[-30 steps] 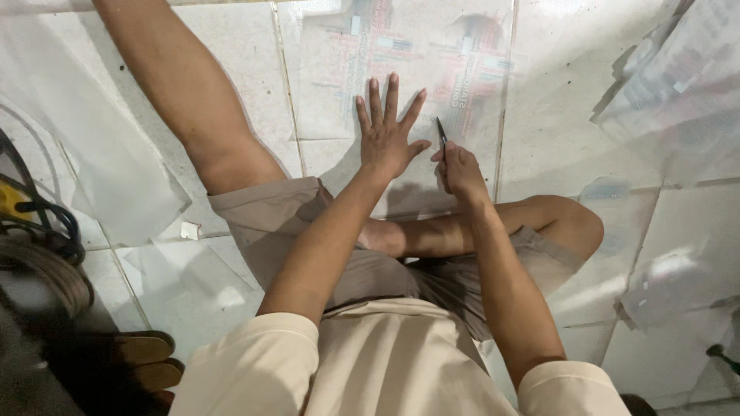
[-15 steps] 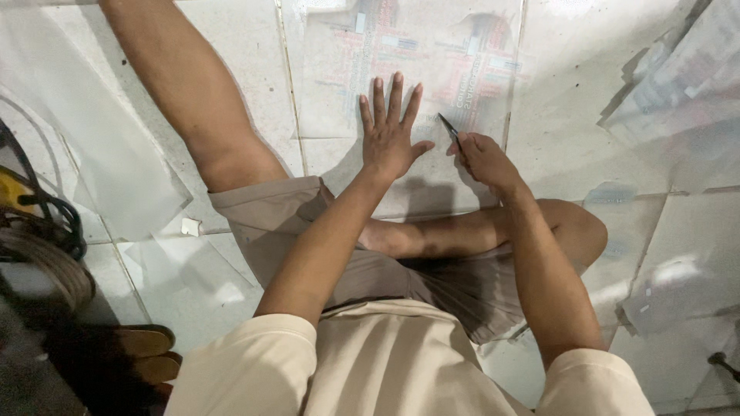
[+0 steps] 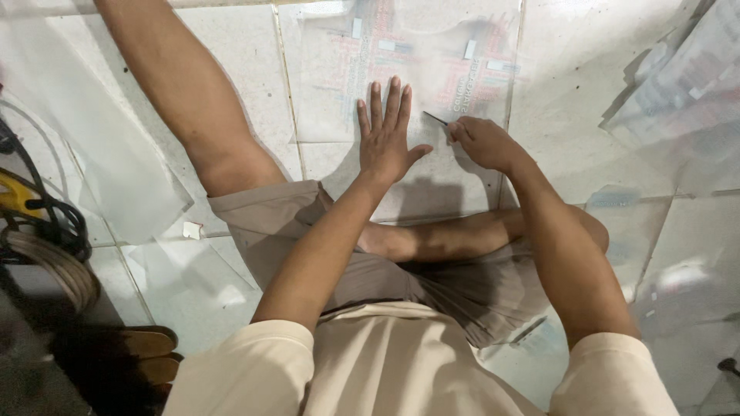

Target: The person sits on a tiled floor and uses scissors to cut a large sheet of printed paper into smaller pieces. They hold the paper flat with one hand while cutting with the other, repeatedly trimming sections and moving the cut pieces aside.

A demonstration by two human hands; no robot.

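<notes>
Head view: I am pressing my left hand [image 3: 388, 139] flat, fingers spread, on the printed clear sheet [image 3: 432, 69]. Just beside it, my right hand [image 3: 482, 144] is pinching a thin dark tool [image 3: 435, 118], its tip lying on that sheet.

I count two hands: left hand [image 3: 388, 139], right hand [image 3: 479, 143]. One thin dark tool [image 3: 435, 119]. One printed clear sheet [image 3: 432, 69]. One cable coil [image 3: 48, 258].

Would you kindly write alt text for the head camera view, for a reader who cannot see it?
A person seated on a tiled floor presses the left hand flat on a clear plastic sheet while the right hand holds a thin dark tool to it. More sheets lie around; coiled cables sit at left.
</notes>
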